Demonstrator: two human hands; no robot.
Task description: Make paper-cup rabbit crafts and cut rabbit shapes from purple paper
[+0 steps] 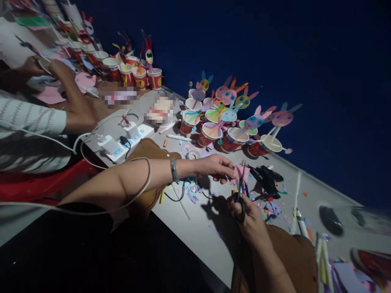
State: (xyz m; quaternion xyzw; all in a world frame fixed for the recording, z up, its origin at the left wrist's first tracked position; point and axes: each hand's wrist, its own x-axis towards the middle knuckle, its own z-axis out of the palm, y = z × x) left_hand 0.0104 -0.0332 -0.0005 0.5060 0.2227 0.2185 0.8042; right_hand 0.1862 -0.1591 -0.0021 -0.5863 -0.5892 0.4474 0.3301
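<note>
My left hand (214,167), with a bangle at the wrist, pinches a small piece of pink paper (243,172) over the table. Black-handled scissors (240,199) are in my right hand (251,217), fingers through the loops. Their blades point up and lie across the pink paper; I cannot tell whether they are cutting through it. Just beyond the paper is a black glue gun (267,179). Paper scraps (192,197) lie scattered under and around both hands, and a roll of tape (193,155) sits behind my left wrist.
Several red paper cups (209,136) with paper animal faces stand along the blue wall. A white power strip (131,142) with chargers lies left, and a cable (149,171) crosses my left arm. Another person's arm (71,89) works at the far left. A dark mouse-shaped object (331,219) is at right.
</note>
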